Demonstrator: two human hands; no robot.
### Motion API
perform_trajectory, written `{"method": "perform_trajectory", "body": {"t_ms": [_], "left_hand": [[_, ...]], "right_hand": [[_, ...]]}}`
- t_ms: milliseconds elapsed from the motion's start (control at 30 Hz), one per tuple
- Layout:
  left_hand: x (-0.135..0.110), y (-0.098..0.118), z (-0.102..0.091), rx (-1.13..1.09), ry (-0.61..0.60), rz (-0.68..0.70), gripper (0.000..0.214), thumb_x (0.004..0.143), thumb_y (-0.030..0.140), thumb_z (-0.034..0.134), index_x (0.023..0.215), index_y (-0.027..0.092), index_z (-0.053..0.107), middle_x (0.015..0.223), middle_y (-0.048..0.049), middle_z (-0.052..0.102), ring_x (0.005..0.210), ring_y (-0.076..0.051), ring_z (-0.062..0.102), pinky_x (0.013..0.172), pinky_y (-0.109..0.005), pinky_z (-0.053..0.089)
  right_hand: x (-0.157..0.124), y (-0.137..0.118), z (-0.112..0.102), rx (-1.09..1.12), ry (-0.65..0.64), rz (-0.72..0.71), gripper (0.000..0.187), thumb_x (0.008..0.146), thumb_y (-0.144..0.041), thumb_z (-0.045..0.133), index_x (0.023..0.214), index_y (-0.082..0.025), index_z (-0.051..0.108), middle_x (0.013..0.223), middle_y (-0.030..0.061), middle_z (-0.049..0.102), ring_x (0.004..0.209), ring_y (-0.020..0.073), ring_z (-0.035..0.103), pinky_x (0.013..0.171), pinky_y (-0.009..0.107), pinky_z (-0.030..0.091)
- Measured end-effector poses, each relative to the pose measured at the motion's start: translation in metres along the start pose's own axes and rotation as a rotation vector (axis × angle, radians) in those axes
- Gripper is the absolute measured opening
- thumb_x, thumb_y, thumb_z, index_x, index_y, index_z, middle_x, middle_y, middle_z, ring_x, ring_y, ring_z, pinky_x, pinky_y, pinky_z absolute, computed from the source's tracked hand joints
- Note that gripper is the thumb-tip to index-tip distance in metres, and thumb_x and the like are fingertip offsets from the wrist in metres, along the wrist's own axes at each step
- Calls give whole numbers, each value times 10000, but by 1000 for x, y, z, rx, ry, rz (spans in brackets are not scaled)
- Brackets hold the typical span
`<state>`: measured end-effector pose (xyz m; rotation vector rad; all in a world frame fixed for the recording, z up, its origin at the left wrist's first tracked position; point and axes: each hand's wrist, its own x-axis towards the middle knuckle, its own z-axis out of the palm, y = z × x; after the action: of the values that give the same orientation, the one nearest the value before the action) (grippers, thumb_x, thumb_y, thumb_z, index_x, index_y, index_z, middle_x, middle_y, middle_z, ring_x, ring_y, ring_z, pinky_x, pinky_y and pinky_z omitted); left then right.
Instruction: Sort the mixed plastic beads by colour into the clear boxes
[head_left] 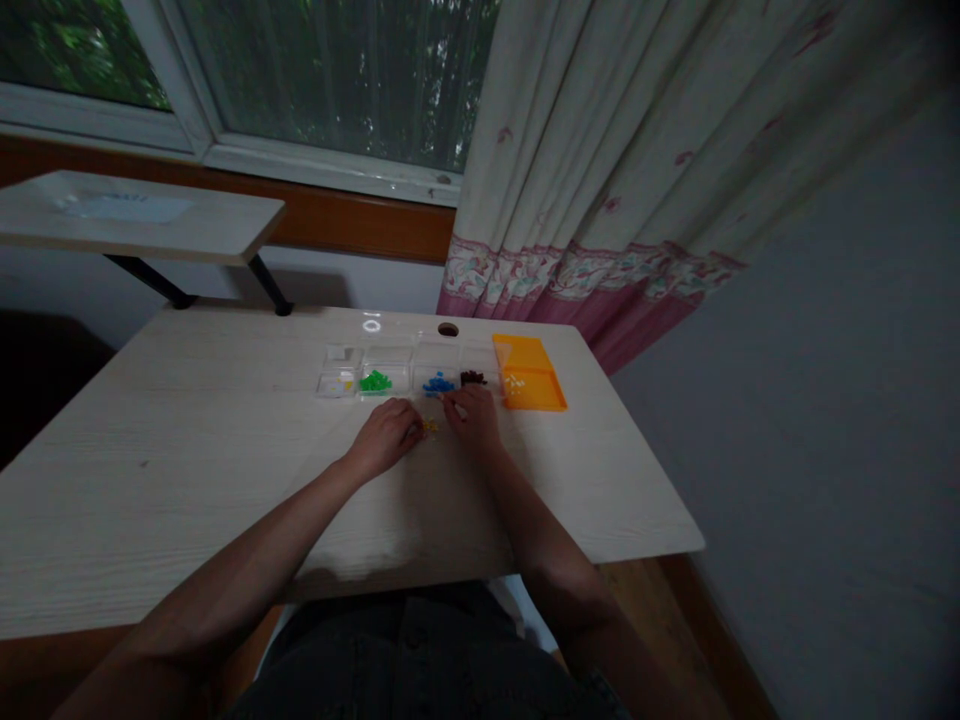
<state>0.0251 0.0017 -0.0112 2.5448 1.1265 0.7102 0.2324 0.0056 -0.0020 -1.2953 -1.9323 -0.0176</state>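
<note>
My left hand (386, 432) rests on the table with its fingers curled inward, right beside a small pile of yellow pieces (430, 427). Whatever its fingertips may hold is hidden. My right hand (474, 415) is closed in a pinch at the near edge of a clear box of blue pieces (438, 383); anything between those fingers is too small to name. Dark brown pieces (472, 377) lie in another clear box just beyond the right knuckles. Green pieces (375, 382) fill part of a clear box beyond my left hand.
At the far left of the row is a small clear box (335, 385) with a few yellow bits. An orange open case (534, 375) with white pieces (515, 384) stands at the right. A raised shelf (225, 225) on black legs occupies the back left; a cable hole (448, 329) lies behind the boxes.
</note>
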Motion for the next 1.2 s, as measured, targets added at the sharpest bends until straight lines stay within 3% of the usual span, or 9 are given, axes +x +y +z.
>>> {"method": "perform_trajectory", "body": {"t_ms": [300,500,667,867,1200], "left_hand": [[0,-1,4,11,33,-10,132,911,272,578,853,174,645,879,-89,612,889,-245,561,826,-381,450],[3,-7,-1,-252,240,-132,231,950,327,508,801,181,607,801,-48,570,817,-191,545,746,-309,446],[4,-13,-6,-407,358,-222,339,958,406,462,729,186,583,732,-28,544,736,-167,522,686,-286,435],[3,-17,-1,-487,345,-236,358,956,397,445,723,182,610,764,-43,605,786,-178,567,747,-305,466],[3,-12,-2,-473,285,-208,394,967,371,435,640,188,560,663,-18,558,686,-158,540,681,-280,431]], "right_hand": [[0,1,3,22,-1,-23,292,959,-360,520,841,-227,751,767,36,720,783,178,633,805,326,452],[-1,-7,2,43,-12,-89,252,957,-332,536,861,-238,749,792,37,727,792,172,637,828,340,460],[-3,-22,3,53,-39,-187,198,953,-319,562,996,-255,744,861,40,727,862,175,631,844,341,463],[-8,-39,13,13,-53,-241,187,952,-309,578,1058,-271,728,878,30,718,881,174,613,862,347,442],[-9,-42,17,-36,-24,-209,130,927,-291,624,911,-246,745,794,17,717,829,168,604,817,335,405]]}}
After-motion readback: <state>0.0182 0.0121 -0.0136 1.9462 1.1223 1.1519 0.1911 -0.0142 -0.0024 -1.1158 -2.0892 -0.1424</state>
